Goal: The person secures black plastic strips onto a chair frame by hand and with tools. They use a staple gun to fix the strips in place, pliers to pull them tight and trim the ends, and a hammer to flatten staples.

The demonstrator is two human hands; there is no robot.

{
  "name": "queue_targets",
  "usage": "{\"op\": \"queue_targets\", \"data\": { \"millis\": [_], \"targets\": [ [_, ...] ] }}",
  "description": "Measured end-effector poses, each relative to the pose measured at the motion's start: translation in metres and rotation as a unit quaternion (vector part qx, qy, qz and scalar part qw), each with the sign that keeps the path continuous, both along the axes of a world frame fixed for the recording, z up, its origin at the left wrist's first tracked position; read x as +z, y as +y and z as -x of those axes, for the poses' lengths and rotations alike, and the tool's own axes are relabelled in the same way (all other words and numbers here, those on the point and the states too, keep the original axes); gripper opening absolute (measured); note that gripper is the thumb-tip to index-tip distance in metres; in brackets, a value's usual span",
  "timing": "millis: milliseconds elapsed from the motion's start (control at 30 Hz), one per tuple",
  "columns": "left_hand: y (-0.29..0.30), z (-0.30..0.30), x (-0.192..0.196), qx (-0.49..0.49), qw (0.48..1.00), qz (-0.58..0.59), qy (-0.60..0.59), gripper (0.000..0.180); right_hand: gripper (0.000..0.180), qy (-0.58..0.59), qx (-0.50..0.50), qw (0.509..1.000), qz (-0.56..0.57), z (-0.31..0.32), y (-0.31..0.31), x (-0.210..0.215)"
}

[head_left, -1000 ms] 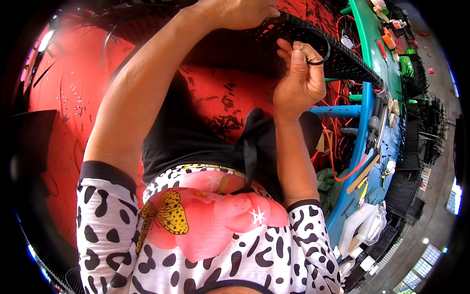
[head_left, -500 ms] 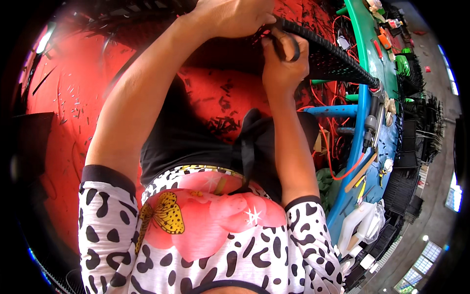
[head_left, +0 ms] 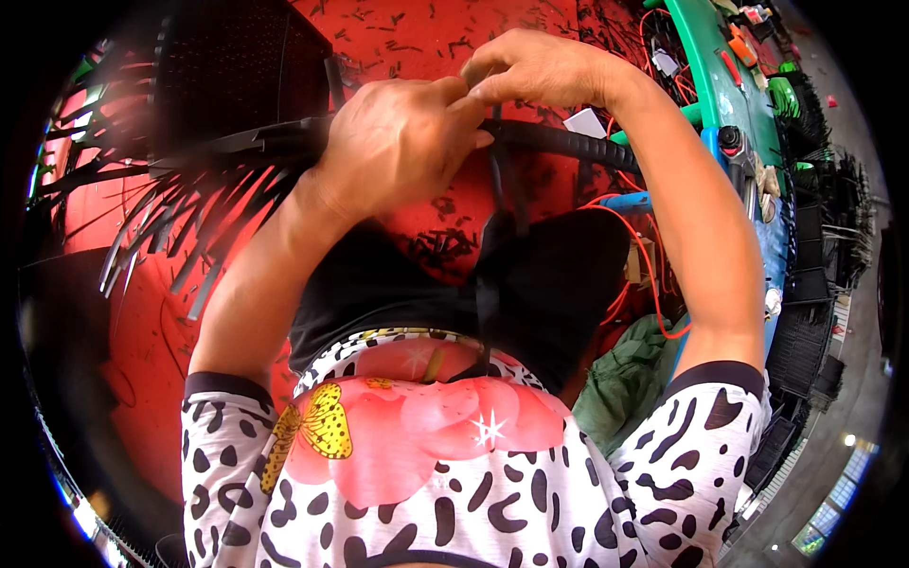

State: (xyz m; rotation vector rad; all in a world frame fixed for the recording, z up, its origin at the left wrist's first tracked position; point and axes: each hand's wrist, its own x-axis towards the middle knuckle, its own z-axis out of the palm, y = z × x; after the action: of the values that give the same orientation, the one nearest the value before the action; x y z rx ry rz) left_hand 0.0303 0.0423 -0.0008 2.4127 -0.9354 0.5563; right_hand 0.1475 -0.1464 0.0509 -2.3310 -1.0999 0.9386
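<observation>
Both hands, left hand [head_left: 398, 142] and right hand [head_left: 540, 68], pinch what looks like a black strap [head_left: 499, 180] against the dark ribbed bar [head_left: 568, 144].

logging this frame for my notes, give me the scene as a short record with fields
left hand: left hand closed over a black corrugated tube, fingers bent
right hand: right hand pinching at the same spot, fingertips meeting the left hand's
hanging from tube: black cable tie dangling down
left side: fan of loose black strips
underneath: red floor strewn with black offcuts
right edge: green workbench, blue frame
</observation>
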Motion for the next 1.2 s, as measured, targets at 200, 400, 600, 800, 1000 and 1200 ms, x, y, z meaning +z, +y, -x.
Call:
{"op": "queue_targets", "data": {
  "millis": [200, 400, 600, 800, 1000, 1200],
  "targets": [
    [-0.005, 0.004, -0.004, 0.005, 0.999, -0.009, -0.033, 0.022, 0.015, 0.136, -0.071, 0.982, -0.109, 0.012, 0.001, -0.016],
    [-0.006, 0.002, -0.002, 0.006, 1.000, -0.004, -0.023, 0.022, 0.012, 0.221, -0.416, 0.833, -0.291, 0.008, 0.002, -0.031],
    [-0.006, 0.012, -0.002, -0.006, 1.000, -0.002, -0.017, 0.021, 0.022, 0.156, -0.532, 0.699, -0.451, -0.055, 0.004, -0.042],
    [-0.009, 0.012, -0.006, 0.015, 0.999, -0.014, -0.037, 0.022, 0.024, 0.195, -0.543, 0.623, -0.528, -0.139, -0.006, -0.090],
    [-0.006, 0.005, -0.004, 0.008, 0.999, -0.015, -0.034, 0.020, 0.015, 0.172, -0.561, 0.666, -0.461, -0.140, -0.015, -0.079],
    [0.001, -0.002, -0.002, 0.011, 0.999, -0.047, -0.022, 0.029, 0.014, 0.007, -0.738, 0.464, -0.490, -0.125, 0.011, -0.058]
  ]
}}
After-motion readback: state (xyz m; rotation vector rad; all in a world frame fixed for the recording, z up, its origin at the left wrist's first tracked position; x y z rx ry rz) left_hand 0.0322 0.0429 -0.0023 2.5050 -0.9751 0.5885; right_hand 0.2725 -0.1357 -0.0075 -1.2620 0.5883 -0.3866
